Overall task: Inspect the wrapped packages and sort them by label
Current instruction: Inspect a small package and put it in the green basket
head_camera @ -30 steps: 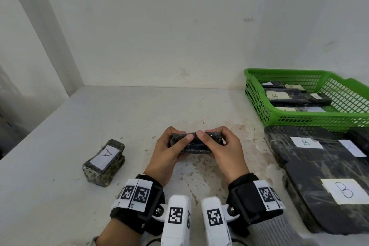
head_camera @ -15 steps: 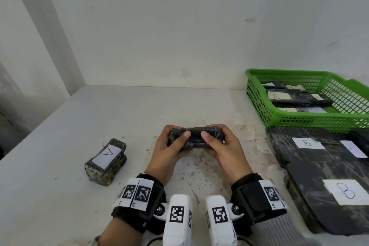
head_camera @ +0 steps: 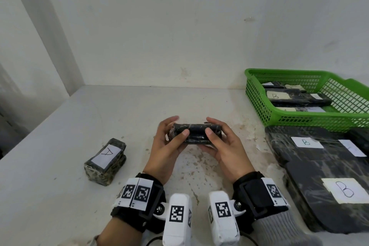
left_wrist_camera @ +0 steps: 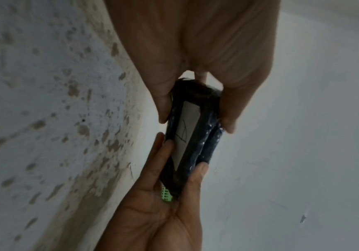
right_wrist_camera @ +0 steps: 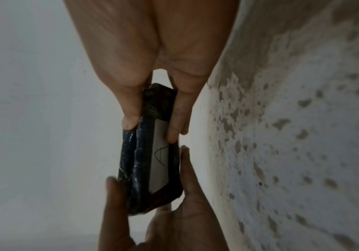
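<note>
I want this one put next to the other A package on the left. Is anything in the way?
Nothing visible. Both hands hold the package, its label reading A; only bare table lies between it and the A package.

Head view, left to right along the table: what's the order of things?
Camouflage-wrapped package labelled A → left hand → dark wrapped package held in both hands → right hand → flat black wrapped packages labelled B, with the green plastic basket behind them.

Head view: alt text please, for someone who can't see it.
Both hands, left hand and right hand, hold a dark wrapped package above a stained white table. An A-labelled package lies left; B-labelled packages and a green basket sit right.
</note>
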Available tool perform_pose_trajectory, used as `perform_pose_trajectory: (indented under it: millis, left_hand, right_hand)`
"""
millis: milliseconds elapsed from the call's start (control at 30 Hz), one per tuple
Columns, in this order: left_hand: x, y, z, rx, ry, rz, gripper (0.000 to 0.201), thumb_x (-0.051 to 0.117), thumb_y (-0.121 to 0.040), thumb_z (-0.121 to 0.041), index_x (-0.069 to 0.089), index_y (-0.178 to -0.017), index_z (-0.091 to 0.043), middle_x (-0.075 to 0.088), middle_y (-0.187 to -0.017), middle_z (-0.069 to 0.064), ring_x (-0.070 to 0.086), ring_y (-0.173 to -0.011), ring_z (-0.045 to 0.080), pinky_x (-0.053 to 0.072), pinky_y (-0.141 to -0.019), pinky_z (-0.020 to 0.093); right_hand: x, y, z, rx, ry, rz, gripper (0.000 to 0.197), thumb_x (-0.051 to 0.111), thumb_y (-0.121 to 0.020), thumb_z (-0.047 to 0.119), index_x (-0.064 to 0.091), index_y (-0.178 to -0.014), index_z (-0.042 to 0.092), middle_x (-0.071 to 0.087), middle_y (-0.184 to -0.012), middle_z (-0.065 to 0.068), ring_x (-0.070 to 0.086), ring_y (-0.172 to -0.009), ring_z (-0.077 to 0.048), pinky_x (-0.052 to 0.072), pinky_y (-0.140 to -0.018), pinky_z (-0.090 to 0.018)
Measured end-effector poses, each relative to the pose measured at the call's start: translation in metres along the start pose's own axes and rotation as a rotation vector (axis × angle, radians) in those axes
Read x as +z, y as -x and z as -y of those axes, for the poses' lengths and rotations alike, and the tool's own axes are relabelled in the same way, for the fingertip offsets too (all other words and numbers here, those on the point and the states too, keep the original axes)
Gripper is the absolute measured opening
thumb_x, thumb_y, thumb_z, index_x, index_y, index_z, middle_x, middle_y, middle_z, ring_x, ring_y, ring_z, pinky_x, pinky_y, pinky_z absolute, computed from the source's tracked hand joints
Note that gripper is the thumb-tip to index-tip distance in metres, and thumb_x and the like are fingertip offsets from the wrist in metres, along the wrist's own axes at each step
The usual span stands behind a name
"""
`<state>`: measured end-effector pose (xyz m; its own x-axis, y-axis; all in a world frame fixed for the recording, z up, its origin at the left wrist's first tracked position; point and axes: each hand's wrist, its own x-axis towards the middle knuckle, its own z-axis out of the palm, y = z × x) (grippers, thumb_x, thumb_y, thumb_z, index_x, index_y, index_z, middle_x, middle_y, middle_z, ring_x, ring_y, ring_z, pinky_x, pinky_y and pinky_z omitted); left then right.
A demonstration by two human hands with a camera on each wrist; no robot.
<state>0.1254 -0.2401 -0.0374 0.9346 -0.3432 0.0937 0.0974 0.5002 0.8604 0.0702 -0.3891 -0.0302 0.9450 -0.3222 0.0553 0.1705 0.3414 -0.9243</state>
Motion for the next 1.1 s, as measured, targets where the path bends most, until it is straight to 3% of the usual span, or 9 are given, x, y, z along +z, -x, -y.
perform_pose_trajectory:
  millis: [167,300,400,467,567,800,900,1000,1100]
  left_hand:
    - [0.004,0.002,-0.005,-0.091,0.062,0.000,0.077,0.076,-0.074,-0.042,0.043,-0.140,-0.021,0.056,-0.136,0.008,0.062,-0.118,0.019,0.059,-0.089,0.036]
    - [0.005,0.004,-0.006,-0.025,0.062,-0.001,0.062,0.063,-0.082,-0.011,0.046,-0.141,-0.013,0.053,-0.139,0.014,0.065,-0.112,0.018,0.059,-0.087,0.032]
    - [0.004,0.003,-0.005,0.025,0.068,0.000,0.061,0.062,-0.085,0.008,0.045,-0.141,-0.011,0.052,-0.137,0.008,0.067,-0.106,0.011,0.058,-0.082,0.027]
    - [0.004,0.002,-0.005,0.025,0.072,-0.009,0.067,0.067,-0.079,0.005,0.046,-0.140,-0.012,0.052,-0.135,0.009,0.065,-0.108,0.015,0.058,-0.079,0.027]
    - [0.003,0.002,-0.006,-0.017,0.089,-0.010,0.068,0.074,-0.075,-0.015,0.049,-0.137,-0.022,0.057,-0.130,0.011,0.064,-0.111,0.021,0.058,-0.077,0.029]
    - [0.002,0.003,-0.006,0.017,-0.028,0.050,0.022,0.051,-0.098,-0.007,0.058,-0.118,-0.015,0.065,-0.116,0.008,0.068,-0.101,0.018,0.059,-0.071,0.029]
    - [0.003,0.003,-0.005,0.024,-0.043,0.063,0.022,0.056,-0.092,-0.013,0.058,-0.114,-0.016,0.065,-0.115,0.011,0.068,-0.100,0.020,0.059,-0.069,0.030]
    - [0.005,0.004,-0.006,0.013,-0.055,0.068,0.034,0.059,-0.084,-0.028,0.058,-0.116,-0.017,0.069,-0.105,0.002,0.070,-0.094,0.014,0.058,-0.067,0.029]
    - [0.005,0.004,-0.005,0.030,-0.105,0.051,0.011,0.057,-0.093,-0.023,0.058,-0.099,-0.013,0.068,-0.093,0.003,0.069,-0.087,0.015,0.058,-0.065,0.029]
  right_hand:
    - [0.001,0.002,0.005,-0.064,-0.061,0.054,0.035,0.073,-0.081,0.006,0.066,-0.114,0.016,0.064,-0.119,-0.009,0.067,-0.108,-0.019,0.056,-0.088,-0.031]
    - [0.004,0.002,0.010,-0.012,-0.140,0.074,0.060,0.076,-0.081,0.035,0.053,-0.137,0.038,0.058,-0.135,-0.005,0.062,-0.121,-0.024,0.056,-0.091,-0.043]
    - [0.005,0.001,0.008,0.063,-0.161,-0.002,0.072,0.065,-0.086,0.023,0.035,-0.150,0.031,0.056,-0.136,-0.010,0.063,-0.116,-0.025,0.060,-0.082,-0.040]
    - [0.006,0.000,0.007,0.054,-0.154,-0.031,0.053,0.057,-0.093,0.001,0.044,-0.143,0.015,0.057,-0.136,-0.016,0.063,-0.115,-0.030,0.062,-0.079,-0.038]
    - [0.005,0.002,0.007,-0.008,-0.101,0.027,0.047,0.054,-0.092,-0.010,0.058,-0.129,0.018,0.062,-0.128,-0.015,0.063,-0.115,-0.032,0.060,-0.085,-0.043]
    - [0.005,0.002,0.010,0.044,-0.090,0.013,0.060,0.068,-0.081,0.029,0.051,-0.139,0.028,0.063,-0.129,-0.010,0.066,-0.114,-0.024,0.055,-0.094,-0.052]
    - [0.006,0.002,0.008,-0.017,0.030,-0.024,0.022,0.059,-0.095,0.018,0.068,-0.115,0.017,0.072,-0.113,-0.012,0.069,-0.107,-0.028,0.054,-0.093,-0.056]
    - [0.004,0.001,0.007,-0.034,0.011,0.019,0.017,0.056,-0.096,0.010,0.070,-0.104,0.012,0.074,-0.103,-0.011,0.071,-0.099,-0.027,0.060,-0.083,-0.046]
    - [0.005,0.002,0.011,-0.011,-0.035,0.066,0.016,0.061,-0.090,0.017,0.069,-0.103,0.012,0.074,-0.099,-0.007,0.071,-0.092,-0.019,0.061,-0.076,-0.036]
